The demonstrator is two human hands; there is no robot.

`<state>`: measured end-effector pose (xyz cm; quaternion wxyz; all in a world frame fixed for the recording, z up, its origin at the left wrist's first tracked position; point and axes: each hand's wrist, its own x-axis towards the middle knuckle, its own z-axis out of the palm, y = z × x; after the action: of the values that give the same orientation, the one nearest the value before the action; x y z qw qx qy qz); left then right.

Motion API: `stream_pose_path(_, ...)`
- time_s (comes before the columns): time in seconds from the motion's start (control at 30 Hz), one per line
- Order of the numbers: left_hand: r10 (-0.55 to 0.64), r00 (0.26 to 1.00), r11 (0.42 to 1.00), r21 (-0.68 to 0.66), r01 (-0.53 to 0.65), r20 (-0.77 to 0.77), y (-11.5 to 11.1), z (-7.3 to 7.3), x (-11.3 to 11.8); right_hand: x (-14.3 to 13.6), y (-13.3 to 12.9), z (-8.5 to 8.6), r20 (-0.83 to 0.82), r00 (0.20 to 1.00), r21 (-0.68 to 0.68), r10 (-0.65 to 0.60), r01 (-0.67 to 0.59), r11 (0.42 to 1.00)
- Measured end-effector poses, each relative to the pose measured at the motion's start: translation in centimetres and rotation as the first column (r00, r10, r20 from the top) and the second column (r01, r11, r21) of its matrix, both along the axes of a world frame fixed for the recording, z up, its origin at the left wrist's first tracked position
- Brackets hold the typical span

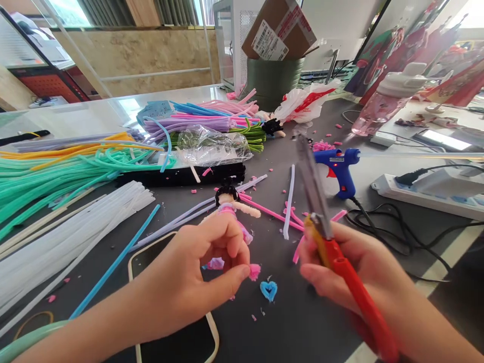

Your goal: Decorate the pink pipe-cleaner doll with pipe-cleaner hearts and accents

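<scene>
My left hand pinches a small fuzzy pink piece between thumb and finger, above a phone in a pale case. My right hand is wrapped round red-handled scissors, whose blades point up and away, blurred. Just beyond my left hand lies a small doll with black hair and a pink and purple dress, partly hidden by the hand. A blue fuzzy heart rests on the dark table between my hands.
Bundles of green, white and purple pipe cleaners cover the left. Farther back are a plastic wrapper and a dark green bin. At right are a blue glue gun, a bottle and a power strip with cables.
</scene>
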<state>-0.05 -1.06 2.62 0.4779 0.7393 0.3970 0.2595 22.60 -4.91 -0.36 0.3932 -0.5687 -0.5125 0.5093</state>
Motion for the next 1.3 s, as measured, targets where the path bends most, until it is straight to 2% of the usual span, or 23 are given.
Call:
stream_pose_path(0.07,-0.056,0.994,0.995,0.073,0.063,-0.093,-0.2,0.0,0.1,-1.3,0.0,0.5,-0.148,0.984,-0.108,0.097,-0.114,0.988)
stream_pose_path(0.13,-0.083,0.986,0.988,0.116,0.1,-0.143,-0.3,-0.1,0.2,-2.4,0.2,1.0,-0.255,0.956,-0.172,0.144,-0.191,0.966)
stream_pose_path(0.37,-0.067,0.99,0.989,0.124,0.083,-0.125,-0.8,-0.3,0.6,-4.0,0.3,1.3,-0.446,0.892,-0.265,0.077,-0.214,0.94)
stream_pose_path(0.47,0.07,0.996,0.995,0.069,-0.073,0.049,-1.0,-0.4,0.9,-3.9,0.2,0.8,-0.486,0.873,-0.247,0.044,-0.186,0.951)
stream_pose_path(0.57,0.216,0.955,0.976,-0.024,-0.216,0.203,-1.3,-0.8,1.2,-3.7,0.2,-0.1,-0.519,0.855,-0.191,0.005,-0.121,0.974)
stream_pose_path(0.73,0.183,0.968,0.982,-0.081,-0.171,0.171,-2.0,-1.3,1.9,-3.7,0.3,-1.7,-0.659,0.752,-0.087,-0.017,-0.054,0.995)
stream_pose_path(0.87,0.265,0.944,0.963,-0.102,-0.249,0.198,-2.5,-1.3,2.6,-3.9,0.3,-2.0,-0.651,0.759,-0.068,-0.027,-0.023,0.997)
stream_pose_path(1.03,0.349,0.893,0.935,-0.17,-0.312,0.283,-2.6,-1.1,2.9,-4.1,0.1,-1.5,-0.659,0.751,-0.044,0.031,-0.079,0.996)
stream_pose_path(1.2,0.44,0.85,0.892,-0.249,-0.378,0.289,-2.4,-0.5,2.7,-3.4,0.0,-0.6,-0.483,0.876,-0.069,0.009,-0.048,0.997)
stream_pose_path(1.3,0.458,0.826,0.885,-0.257,-0.389,0.329,-2.2,-0.2,2.5,-2.9,0.0,0.3,-0.39,0.919,-0.021,0.052,-0.065,0.998)
